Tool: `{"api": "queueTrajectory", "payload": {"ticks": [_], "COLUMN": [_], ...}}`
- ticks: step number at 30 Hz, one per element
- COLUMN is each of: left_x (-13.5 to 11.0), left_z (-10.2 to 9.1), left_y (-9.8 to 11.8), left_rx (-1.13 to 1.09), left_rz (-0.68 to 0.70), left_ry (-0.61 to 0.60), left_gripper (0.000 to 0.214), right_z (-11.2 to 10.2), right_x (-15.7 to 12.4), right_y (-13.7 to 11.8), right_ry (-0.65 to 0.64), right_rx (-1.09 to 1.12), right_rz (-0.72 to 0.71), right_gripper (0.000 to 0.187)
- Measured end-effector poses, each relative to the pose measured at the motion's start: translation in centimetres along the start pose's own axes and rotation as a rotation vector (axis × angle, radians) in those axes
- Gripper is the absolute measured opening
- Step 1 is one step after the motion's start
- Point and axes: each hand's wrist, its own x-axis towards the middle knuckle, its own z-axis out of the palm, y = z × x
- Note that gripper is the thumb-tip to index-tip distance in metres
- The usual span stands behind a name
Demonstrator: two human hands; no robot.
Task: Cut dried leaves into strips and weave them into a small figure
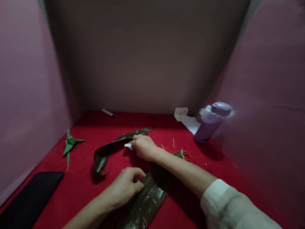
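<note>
A long, wet, dark green leaf point(144, 206) lies flat on the red cloth point(186, 217) in front of me. My left hand point(126, 189) rests on its upper end with the fingers curled and pinched on the leaf's edge. A second curled leaf point(112, 148) lies further back to the left. My right hand point(144, 146) is closed at that leaf's far end, holding a small white wad point(128, 145) against it. My right forearm crosses over the flat leaf.
A folded green leaf shape point(70, 143) lies at the left. A black flat object point(31, 198) sits at the near left. A purple bottle point(212, 123), white papers point(188, 119) and a pen point(109, 113) lie at the back. Pink walls enclose both sides.
</note>
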Motion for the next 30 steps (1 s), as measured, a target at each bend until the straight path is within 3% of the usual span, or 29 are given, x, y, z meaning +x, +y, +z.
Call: {"api": "queueTrajectory", "payload": {"ticks": [5, 9, 12, 17, 22, 26, 30], "left_x": [0.5, 0.4, 0.1, -0.2, -0.2, -0.3, -0.4], "left_z": [0.1, 0.2, 0.1, 0.0, 0.0, -0.9, -3.4], "left_y": [-0.8, -1.1, -1.0, -0.6, 0.0, 0.8, 1.9], "left_rx": [0.031, 0.045, 0.071, 0.117, 0.179, 0.43, 0.615], "left_rz": [0.024, 0.021, 0.01, 0.026, 0.047, 0.091, 0.228], "left_ry": [0.035, 0.018, 0.005, 0.02, 0.061, 0.268, 0.671], "left_gripper": [0.018, 0.021, 0.022, 0.021, 0.016, 0.027, 0.023], "right_z": [1.0, 0.6, 0.4, 0.8, -0.5, -1.6, -1.5], "right_x": [-1.1, 0.0, 0.4, -0.3, -0.1, -0.3, -0.7], "right_y": [0.5, 2.9, 3.2, 2.0, 4.7, 7.0, 9.1], "right_ry": [-0.075, -0.002, 0.062, -0.053, 0.041, 0.154, 0.303], "right_rx": [0.057, 0.037, 0.033, 0.113, 0.144, 0.221, 0.335], "right_rz": [-0.14, -0.045, 0.009, -0.188, -0.035, 0.103, 0.324], "right_gripper": [0.012, 0.018, 0.025, 0.014, 0.012, 0.005, 0.012]}}
